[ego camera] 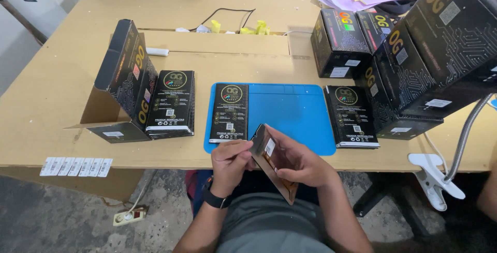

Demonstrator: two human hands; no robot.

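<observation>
My left hand (230, 166) and my right hand (299, 161) both hold a small flat package (272, 161), dark with a brown back and a white sticker, tilted on edge in front of the table. The left hand, with a black watch on its wrist, pinches the package's near-left corner; the right hand wraps it from the right. Just beyond them a blue mat (295, 113) lies on the table with one black flat package (229, 112) on its left part.
A stack of black packages (172, 103) leans by an open carton (124, 85) at left. Another stack (352, 116) and several black cartons (414, 61) stand at right. White label strips (76, 166) lie at the front-left edge. A white clamp lamp (435, 178) grips the right edge.
</observation>
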